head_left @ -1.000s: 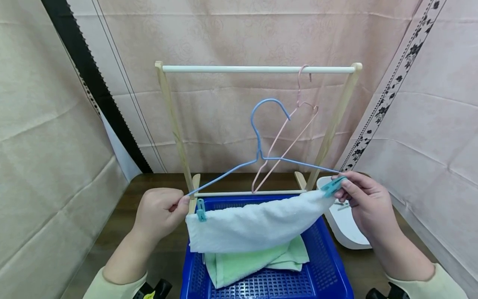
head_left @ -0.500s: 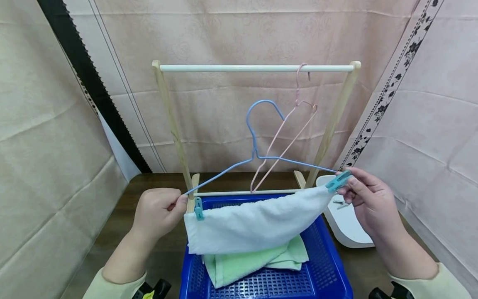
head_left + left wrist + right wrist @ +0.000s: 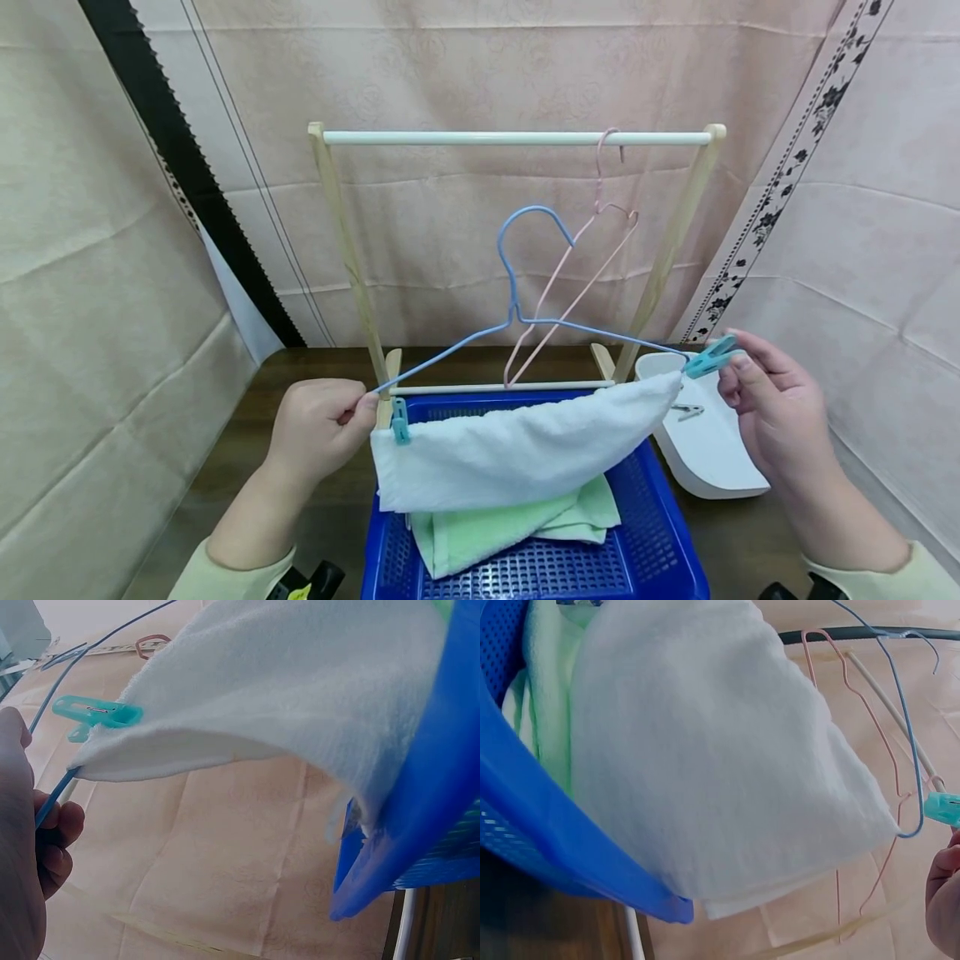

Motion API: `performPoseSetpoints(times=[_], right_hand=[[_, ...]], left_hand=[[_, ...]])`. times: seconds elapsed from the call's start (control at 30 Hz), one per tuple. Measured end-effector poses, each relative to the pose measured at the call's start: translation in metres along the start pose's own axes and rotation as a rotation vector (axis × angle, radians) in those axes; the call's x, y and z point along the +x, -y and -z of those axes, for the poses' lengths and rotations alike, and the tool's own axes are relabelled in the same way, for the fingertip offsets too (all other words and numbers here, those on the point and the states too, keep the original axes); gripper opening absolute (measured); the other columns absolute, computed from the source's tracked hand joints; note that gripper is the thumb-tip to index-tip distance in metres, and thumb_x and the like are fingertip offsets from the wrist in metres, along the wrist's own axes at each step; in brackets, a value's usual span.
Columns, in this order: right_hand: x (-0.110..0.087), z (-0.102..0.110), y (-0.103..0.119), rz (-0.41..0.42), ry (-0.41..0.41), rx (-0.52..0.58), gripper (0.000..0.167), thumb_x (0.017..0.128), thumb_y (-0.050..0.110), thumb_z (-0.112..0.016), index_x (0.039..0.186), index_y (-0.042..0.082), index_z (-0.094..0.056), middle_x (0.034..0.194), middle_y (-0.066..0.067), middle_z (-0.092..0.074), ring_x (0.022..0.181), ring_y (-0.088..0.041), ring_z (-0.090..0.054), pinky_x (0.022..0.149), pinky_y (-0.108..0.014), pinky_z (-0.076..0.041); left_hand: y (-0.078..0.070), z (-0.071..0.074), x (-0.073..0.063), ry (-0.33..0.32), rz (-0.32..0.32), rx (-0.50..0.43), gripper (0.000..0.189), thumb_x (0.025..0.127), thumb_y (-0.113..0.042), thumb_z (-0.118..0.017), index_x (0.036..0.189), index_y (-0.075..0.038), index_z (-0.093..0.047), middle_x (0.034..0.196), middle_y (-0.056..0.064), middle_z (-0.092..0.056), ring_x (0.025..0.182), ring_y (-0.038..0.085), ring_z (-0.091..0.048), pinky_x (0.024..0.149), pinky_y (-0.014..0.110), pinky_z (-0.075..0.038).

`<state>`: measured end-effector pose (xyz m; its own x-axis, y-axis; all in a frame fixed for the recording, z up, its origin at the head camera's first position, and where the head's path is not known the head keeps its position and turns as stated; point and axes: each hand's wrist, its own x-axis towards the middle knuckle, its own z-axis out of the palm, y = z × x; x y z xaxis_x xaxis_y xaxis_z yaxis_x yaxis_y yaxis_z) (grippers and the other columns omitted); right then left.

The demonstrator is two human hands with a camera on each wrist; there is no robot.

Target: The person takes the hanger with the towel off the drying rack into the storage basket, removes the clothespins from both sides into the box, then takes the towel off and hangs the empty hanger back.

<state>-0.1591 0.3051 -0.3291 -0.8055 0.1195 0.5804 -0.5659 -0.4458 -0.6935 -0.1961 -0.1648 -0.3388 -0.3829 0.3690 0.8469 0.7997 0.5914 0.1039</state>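
Note:
My left hand grips the left end of a blue hanger, its hook pointing up. A white towel hangs over the hanger's lower bar, sagging above the basket. One teal clothespin clips the towel near the left end; the left wrist view shows this clothespin close to my fingers. With thumb and fingers, my right hand pinches another teal clothespin beside the hanger's right end. In the right wrist view, that clothespin appears off the towel corner, next to the hanger's bend.
Below sits a blue basket with a folded green towel. Behind it stands a rack with a white top rail, from which a pink hanger hangs. A white tray with a small metal clip stands at the right.
My right hand and its clothespin have moved rightward, off the towel's right corner to the hanger's tip. The hanger's hook has dipped slightly. My left hand stays almost still.

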Motion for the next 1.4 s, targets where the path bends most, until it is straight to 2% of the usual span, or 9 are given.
performPoseSetpoints(times=[0.2,0.53,0.63,0.7,0.83,0.93,1.1,1.23,1.4], right_hand=[[0.003,0.008,0.006,0.029,-0.018,-0.015,0.033,0.097,-0.014,-0.042,0.129,-0.017,-0.052,0.104,-0.017,-0.067,0.070,-0.019,-0.051,0.060,-0.022,-0.045],[0.008,0.025,0.008,-0.015,-0.080,-0.191,0.029,0.096,-0.009,-0.052,0.124,-0.010,-0.060,0.098,-0.008,-0.070,0.066,-0.014,-0.053,0.058,-0.018,-0.048],[0.009,0.034,0.006,-0.053,-0.064,-0.339,0.028,0.095,-0.007,-0.055,0.122,-0.004,-0.063,0.097,-0.004,-0.071,0.068,-0.011,-0.056,0.059,-0.016,-0.048],[0.010,0.042,0.005,-0.106,-0.050,-0.601,0.030,0.097,0.002,-0.058,0.126,-0.001,-0.062,0.094,0.003,-0.069,0.071,-0.009,-0.056,0.059,-0.016,-0.046],[0.013,0.058,0.000,-0.191,0.088,-1.222,0.035,0.097,0.020,-0.063,0.128,0.005,-0.062,0.090,0.004,-0.064,0.074,-0.007,-0.054,0.060,-0.018,-0.045],[0.017,0.066,-0.005,-0.217,0.262,-1.456,0.036,0.097,0.023,-0.064,0.128,0.004,-0.062,0.091,-0.003,-0.063,0.075,-0.012,-0.053,0.060,-0.023,-0.045],[0.024,0.084,-0.018,-0.285,0.489,-1.560,0.034,0.093,0.019,-0.067,0.124,0.004,-0.063,0.083,0.000,-0.059,0.071,-0.015,-0.050,0.058,-0.029,-0.042],[0.029,0.103,-0.034,-0.390,0.600,-1.578,0.033,0.089,0.022,-0.072,0.115,0.003,-0.066,0.080,0.003,-0.058,0.068,-0.013,-0.049,0.057,-0.030,-0.040],[0.032,0.128,-0.049,-0.567,0.706,-1.585,0.032,0.085,0.023,-0.076,0.106,0.001,-0.068,0.090,-0.002,-0.066,0.076,-0.017,-0.056,0.064,-0.035,-0.047]], left_hand=[[-0.001,0.001,-0.001,0.002,0.000,-0.001,0.039,0.091,-0.022,-0.051,0.054,-0.023,-0.037,0.052,-0.012,-0.031,0.046,0.002,-0.027,0.043,0.015,-0.022],[-0.002,0.003,0.000,0.008,0.001,0.010,0.039,0.091,-0.024,-0.051,0.054,-0.024,-0.039,0.052,-0.013,-0.032,0.047,0.001,-0.028,0.044,0.014,-0.024],[-0.003,0.004,0.000,0.014,0.009,0.009,0.038,0.089,-0.022,-0.052,0.054,-0.024,-0.038,0.052,-0.013,-0.032,0.047,0.001,-0.028,0.044,0.014,-0.024],[-0.004,0.005,0.001,0.019,0.017,0.005,0.038,0.089,-0.022,-0.052,0.053,-0.024,-0.038,0.052,-0.013,-0.031,0.047,0.001,-0.028,0.044,0.014,-0.024],[-0.005,0.005,0.004,0.023,0.012,-0.006,0.039,0.089,-0.022,-0.051,0.053,-0.023,-0.038,0.051,-0.012,-0.031,0.047,0.001,-0.027,0.044,0.015,-0.023],[-0.005,0.004,0.005,0.024,-0.004,-0.015,0.039,0.089,-0.022,-0.051,0.053,-0.023,-0.037,0.052,-0.013,-0.031,0.048,0.001,-0.026,0.044,0.015,-0.022],[-0.003,0.001,0.007,0.019,-0.041,-0.010,0.039,0.090,-0.023,-0.050,0.054,-0.024,-0.036,0.052,-0.012,-0.030,0.047,0.001,-0.026,0.044,0.015,-0.020],[-0.003,0.000,0.008,0.013,-0.047,0.001,0.042,0.094,-0.028,-0.047,0.054,-0.024,-0.036,0.052,-0.012,-0.029,0.047,0.001,-0.025,0.044,0.014,-0.019],[-0.002,-0.003,0.010,0.005,-0.060,-0.009,0.040,0.090,-0.024,-0.050,0.054,-0.023,-0.035,0.052,-0.011,-0.028,0.047,0.002,-0.024,0.045,0.015,-0.018]])
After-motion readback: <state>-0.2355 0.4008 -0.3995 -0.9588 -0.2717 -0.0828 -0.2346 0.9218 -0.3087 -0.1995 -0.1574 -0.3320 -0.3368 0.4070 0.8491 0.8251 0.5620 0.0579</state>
